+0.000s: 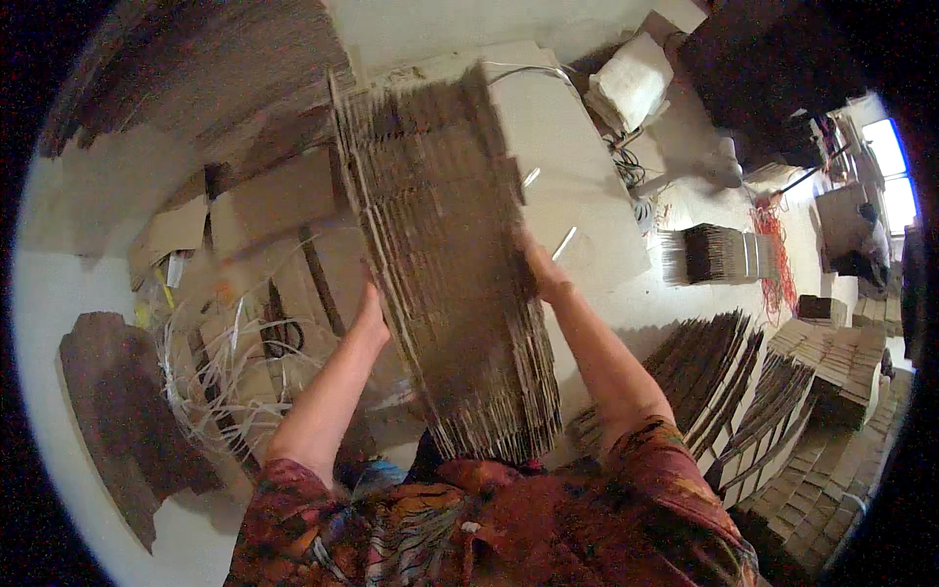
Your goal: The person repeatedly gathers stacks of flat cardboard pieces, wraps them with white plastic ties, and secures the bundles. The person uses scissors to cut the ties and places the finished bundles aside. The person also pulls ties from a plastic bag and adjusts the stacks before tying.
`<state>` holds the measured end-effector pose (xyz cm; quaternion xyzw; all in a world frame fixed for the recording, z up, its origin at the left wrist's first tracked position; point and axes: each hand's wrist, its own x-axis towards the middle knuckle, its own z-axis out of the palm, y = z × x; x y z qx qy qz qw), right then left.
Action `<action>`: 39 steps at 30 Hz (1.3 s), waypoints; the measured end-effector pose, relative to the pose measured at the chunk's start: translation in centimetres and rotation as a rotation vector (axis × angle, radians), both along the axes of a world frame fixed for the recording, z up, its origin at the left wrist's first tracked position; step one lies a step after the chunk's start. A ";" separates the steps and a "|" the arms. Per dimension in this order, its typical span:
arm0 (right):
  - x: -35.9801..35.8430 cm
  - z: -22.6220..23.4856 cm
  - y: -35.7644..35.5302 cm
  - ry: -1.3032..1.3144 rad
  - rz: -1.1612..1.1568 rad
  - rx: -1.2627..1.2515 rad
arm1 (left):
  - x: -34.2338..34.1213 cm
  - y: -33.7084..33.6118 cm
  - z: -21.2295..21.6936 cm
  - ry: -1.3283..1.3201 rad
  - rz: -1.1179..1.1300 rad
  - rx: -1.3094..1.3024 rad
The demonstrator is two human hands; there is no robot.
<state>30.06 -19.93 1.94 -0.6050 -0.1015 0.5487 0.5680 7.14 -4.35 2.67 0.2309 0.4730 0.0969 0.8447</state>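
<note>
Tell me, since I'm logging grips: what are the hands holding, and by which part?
A thick stack of flattened cardboard sheets, pressed between both hands at its long sides: the left hand on its left edge, the right hand on its right edge.

1. A tall stack of flattened brown cardboard sheets (445, 264) stands on edge at the centre, held between the left hand (372, 318) and the right hand (540, 274).
2. Right of that stack, rows of flattened brown cartons (743, 382) lean in fanned lines on the floor.
3. Further right of the stack, a smaller bundle of brown flats (709, 254) lies alone.
4. Left of the stack, loose brown cardboard pieces (264, 205) lie scattered.
5. Above and right of the stack sits a pale, whitish box (631, 83).
</note>
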 end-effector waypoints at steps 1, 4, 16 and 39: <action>0.0 -0.8 0.4 -0.084 0.070 -0.090 | 0.2 -0.3 -0.2 -0.023 -0.013 -0.027; -1.0 1.1 2.3 -0.523 0.237 -0.379 | -2.4 0.3 -5.5 -0.049 -0.026 -0.021; 7.2 -3.8 -4.5 -0.749 -0.018 -0.289 | 9.2 -3.1 -2.5 0.096 -0.108 0.016; 3.1 -1.5 -4.3 -1.304 0.238 -0.596 | 5.8 -1.1 0.0 0.751 -0.422 1.073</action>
